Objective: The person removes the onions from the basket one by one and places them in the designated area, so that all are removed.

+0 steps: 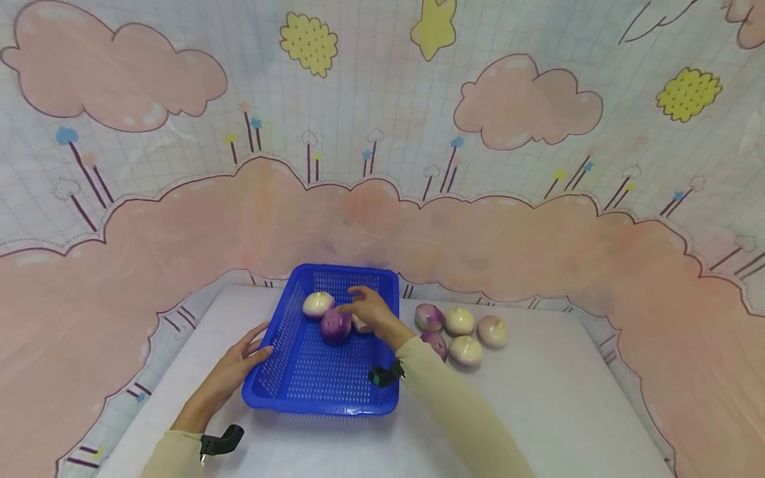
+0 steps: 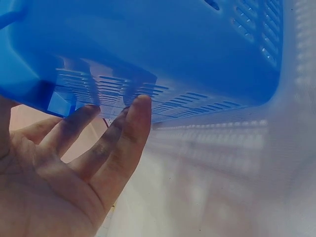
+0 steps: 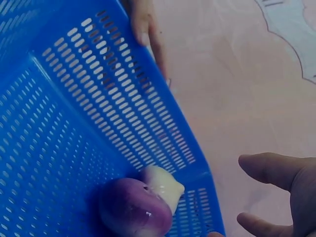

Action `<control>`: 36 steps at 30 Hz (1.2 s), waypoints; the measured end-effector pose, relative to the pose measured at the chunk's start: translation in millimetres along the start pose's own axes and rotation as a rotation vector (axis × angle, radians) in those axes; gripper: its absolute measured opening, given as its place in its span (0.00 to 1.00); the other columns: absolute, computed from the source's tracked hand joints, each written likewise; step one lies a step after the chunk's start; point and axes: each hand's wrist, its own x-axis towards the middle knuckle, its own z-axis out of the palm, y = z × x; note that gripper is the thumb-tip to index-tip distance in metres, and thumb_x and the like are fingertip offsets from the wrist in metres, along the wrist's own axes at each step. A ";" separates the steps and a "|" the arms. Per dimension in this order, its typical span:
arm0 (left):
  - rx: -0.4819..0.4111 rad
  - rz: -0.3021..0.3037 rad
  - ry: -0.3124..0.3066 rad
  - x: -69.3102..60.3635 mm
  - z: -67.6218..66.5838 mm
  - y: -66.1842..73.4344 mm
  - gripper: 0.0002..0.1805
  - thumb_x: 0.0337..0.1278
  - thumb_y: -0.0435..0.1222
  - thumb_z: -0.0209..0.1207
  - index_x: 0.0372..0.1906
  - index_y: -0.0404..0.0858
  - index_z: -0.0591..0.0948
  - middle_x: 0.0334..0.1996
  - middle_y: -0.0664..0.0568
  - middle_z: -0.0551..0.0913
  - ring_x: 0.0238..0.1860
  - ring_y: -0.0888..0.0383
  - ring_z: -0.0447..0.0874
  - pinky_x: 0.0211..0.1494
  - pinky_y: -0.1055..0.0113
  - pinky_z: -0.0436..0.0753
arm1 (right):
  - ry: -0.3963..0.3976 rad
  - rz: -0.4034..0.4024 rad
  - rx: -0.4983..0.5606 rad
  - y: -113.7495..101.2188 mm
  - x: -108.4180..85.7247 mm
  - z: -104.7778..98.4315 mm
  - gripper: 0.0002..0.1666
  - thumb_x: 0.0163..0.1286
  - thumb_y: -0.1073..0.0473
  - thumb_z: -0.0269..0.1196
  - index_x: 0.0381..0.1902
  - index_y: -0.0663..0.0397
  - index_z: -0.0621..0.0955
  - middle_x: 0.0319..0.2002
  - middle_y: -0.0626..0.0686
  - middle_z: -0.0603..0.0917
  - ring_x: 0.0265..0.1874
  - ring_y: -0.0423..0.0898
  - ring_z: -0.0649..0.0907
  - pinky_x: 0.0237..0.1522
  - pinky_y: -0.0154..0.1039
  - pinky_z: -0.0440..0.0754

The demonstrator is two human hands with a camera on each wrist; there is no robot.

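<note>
A blue perforated plastic basket stands on the white table, tilted a little towards the viewer. My left hand grips its left rim, thumb over the edge and fingers along the outer wall; in the left wrist view the fingertips touch the slotted side. Inside, near the far end, lie a white turnip and a purple turnip. Over them hovers my right hand, fingers spread and nothing between them in the right wrist view. Beneath that hand another pale turnip is partly hidden.
Right of the basket several turnips lie grouped on the table, among them a purple one and a white one. My right sleeve partly covers this group's near side. A patterned cloth backdrop rises behind the table.
</note>
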 end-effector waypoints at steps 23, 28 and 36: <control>0.026 -0.010 0.011 1.0 1.2 -3.2 0.42 0.70 0.51 0.53 0.79 0.47 0.46 0.75 0.31 0.56 0.70 0.29 0.64 0.66 0.32 0.69 | -0.077 0.092 -0.182 21.3 27.3 17.1 0.39 0.56 0.58 0.70 0.67 0.49 0.73 0.58 0.62 0.80 0.52 0.60 0.83 0.51 0.66 0.80; 0.015 -0.006 0.016 1.6 1.5 -1.6 0.42 0.69 0.51 0.54 0.79 0.48 0.48 0.75 0.32 0.57 0.70 0.29 0.65 0.66 0.33 0.69 | -0.072 0.091 -0.215 25.5 35.3 20.3 0.38 0.55 0.61 0.71 0.65 0.51 0.74 0.54 0.61 0.81 0.46 0.60 0.84 0.46 0.67 0.81; 0.017 -0.003 0.009 1.8 1.9 -1.2 0.42 0.70 0.50 0.54 0.79 0.48 0.47 0.75 0.31 0.57 0.69 0.29 0.65 0.65 0.33 0.70 | -0.044 0.092 -0.178 31.1 42.8 27.1 0.36 0.53 0.65 0.70 0.62 0.54 0.76 0.52 0.62 0.80 0.46 0.62 0.83 0.42 0.64 0.84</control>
